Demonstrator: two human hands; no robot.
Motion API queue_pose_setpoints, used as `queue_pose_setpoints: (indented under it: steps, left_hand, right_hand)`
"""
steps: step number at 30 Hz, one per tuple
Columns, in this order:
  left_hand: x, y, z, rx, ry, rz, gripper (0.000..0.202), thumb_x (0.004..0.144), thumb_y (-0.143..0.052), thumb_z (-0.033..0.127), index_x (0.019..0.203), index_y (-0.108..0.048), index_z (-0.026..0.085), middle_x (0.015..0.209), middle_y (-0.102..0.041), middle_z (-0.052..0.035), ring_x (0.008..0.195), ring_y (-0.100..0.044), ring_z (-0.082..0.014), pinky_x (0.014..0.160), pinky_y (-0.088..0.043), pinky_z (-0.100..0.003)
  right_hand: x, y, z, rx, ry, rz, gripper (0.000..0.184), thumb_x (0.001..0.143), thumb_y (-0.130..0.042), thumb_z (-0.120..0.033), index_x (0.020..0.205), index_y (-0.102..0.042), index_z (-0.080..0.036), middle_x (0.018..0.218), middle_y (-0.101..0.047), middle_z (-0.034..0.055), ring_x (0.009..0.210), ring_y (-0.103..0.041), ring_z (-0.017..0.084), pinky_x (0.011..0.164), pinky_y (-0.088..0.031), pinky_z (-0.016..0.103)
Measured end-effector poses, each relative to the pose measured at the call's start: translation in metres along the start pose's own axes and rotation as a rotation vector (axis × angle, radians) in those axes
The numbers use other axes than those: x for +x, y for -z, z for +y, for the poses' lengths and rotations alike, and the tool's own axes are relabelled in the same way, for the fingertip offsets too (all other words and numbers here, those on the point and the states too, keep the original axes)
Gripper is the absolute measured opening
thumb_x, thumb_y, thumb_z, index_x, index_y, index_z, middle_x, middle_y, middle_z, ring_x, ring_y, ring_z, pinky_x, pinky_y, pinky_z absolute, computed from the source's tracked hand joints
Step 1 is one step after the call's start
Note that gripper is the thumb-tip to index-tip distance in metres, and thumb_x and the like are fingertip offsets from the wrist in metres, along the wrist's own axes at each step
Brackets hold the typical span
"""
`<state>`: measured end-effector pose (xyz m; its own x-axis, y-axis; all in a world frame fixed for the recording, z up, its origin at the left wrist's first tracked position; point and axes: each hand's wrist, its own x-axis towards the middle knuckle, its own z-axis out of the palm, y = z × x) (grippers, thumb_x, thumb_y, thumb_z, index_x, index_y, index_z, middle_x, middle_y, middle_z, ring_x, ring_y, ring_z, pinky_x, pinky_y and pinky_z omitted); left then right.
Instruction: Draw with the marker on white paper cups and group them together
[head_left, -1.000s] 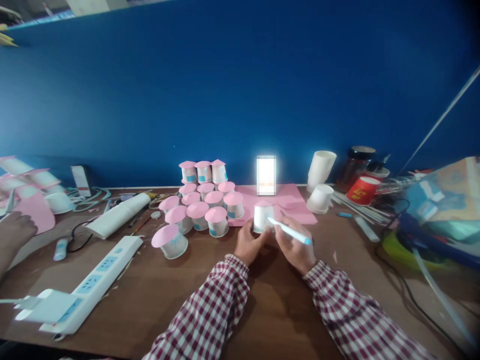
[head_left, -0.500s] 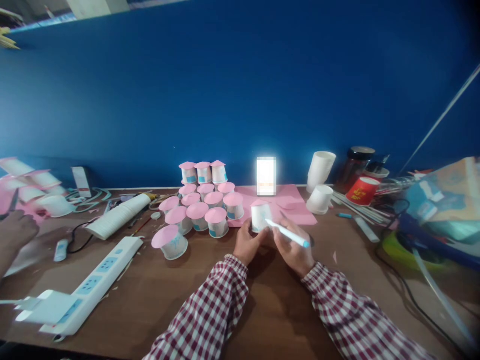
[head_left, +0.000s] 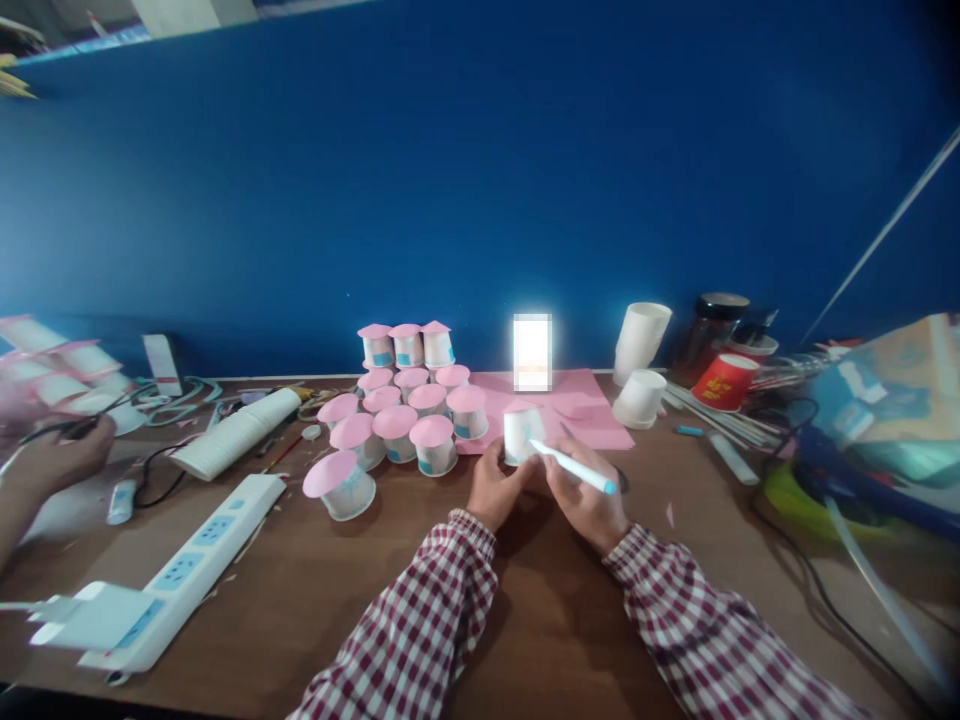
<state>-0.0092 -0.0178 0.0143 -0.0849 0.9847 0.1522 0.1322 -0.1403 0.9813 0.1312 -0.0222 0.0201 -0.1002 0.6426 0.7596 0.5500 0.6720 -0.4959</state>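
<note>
In the middle of the table, my left hand (head_left: 498, 486) is closed around the lower left of a white paper cup (head_left: 520, 434). The cup stands upside down, and faint blue marks show on its side. A marker (head_left: 577, 468), white with a light blue end, is pinched in my right hand (head_left: 589, 500). Its tip meets the cup's side, close to my left fingertips. To the left stand several upturned paper cups (head_left: 434, 459) with pink paper cone tops and blue drawn patches. Behind the cup lies a pink paper sheet (head_left: 600, 428).
A glowing, blurred-out screen (head_left: 532, 352) stands behind the sheet. Right are white paper cups (head_left: 641, 398), a red cup (head_left: 726, 382) and sticks. Left lie a cup stack (head_left: 238, 432) and a power strip (head_left: 187, 570). Another person's hand (head_left: 67, 455) works at the far left.
The other person's hand at the far left has moved right and now holds a dark object. My hands, the cup and the marker have hardly shifted.
</note>
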Motion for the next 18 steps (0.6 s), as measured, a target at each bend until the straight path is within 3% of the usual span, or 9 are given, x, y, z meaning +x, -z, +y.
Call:
queue_pose_setpoints:
  steps: [18]
  left_hand:
    - [-0.0005,-0.0001,0.0021,-0.005,0.003,0.009,0.042,0.070,-0.069,0.038,0.100,-0.061,0.010,0.093,-0.069,-0.0110,0.083,-0.065,-0.0205,0.074,-0.051,-0.030]
  right_hand:
    - [0.0022,0.0023,0.0018,-0.113,0.013,0.050,0.015,0.089,-0.048,-0.029,0.091,-0.059,-0.019,0.075,-0.066,0.0048,0.070,-0.064,0.016,0.068,-0.052,0.027]
